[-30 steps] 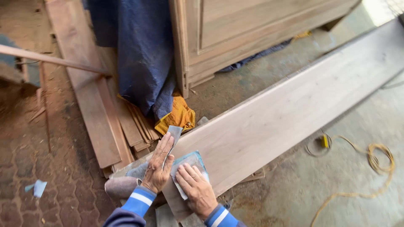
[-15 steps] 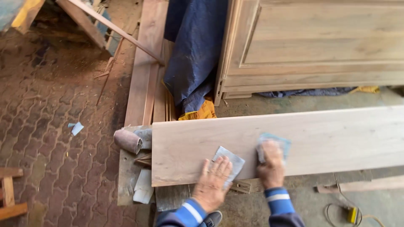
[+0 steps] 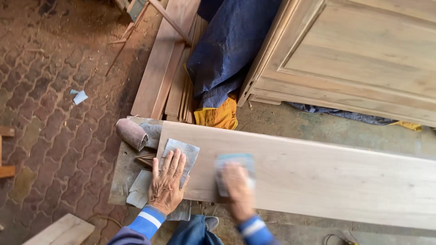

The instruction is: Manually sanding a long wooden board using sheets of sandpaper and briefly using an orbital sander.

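Two hands down on one long pale wooden plank (image 3: 318, 177), which lies across the low bench and runs off to the right, w/ its left end resting near the grey, worn bench top (image 3: 119, 177).

Head view, the only one: my left hand (image 3: 167, 183) is spread flat, fingers fanned, pressing a grey square sheet of sandpaper (image 3: 184, 152) onto the plank's left end, so it acts as the anchor. My right hand (image 3: 237, 183) is blurred; it sits on a blue-edged sheet of sandpaper (image 3: 235, 162) just right of the left hand. Looks palm-down & pressing, but I can't tell the finger spread thru the blur.

As I judge it, doing this well means long strokes along the grain, even pressure from the whole palm, not fingertips, & weight kept on the left hand so the plank doesn't skate. Easy risk: rounding the near edge if the paper rolls over it.

Around: a brown roll of sandpaper (image 3: 131, 134) at the bench's top left corner, reddish boards (image 3: 161, 68) stacked behind, a dark blue cloth (image 3: 231, 45) over a yellow rag (image 3: 220, 115), & a pale panelled wooden cabinet (image 3: 359, 54) top right.
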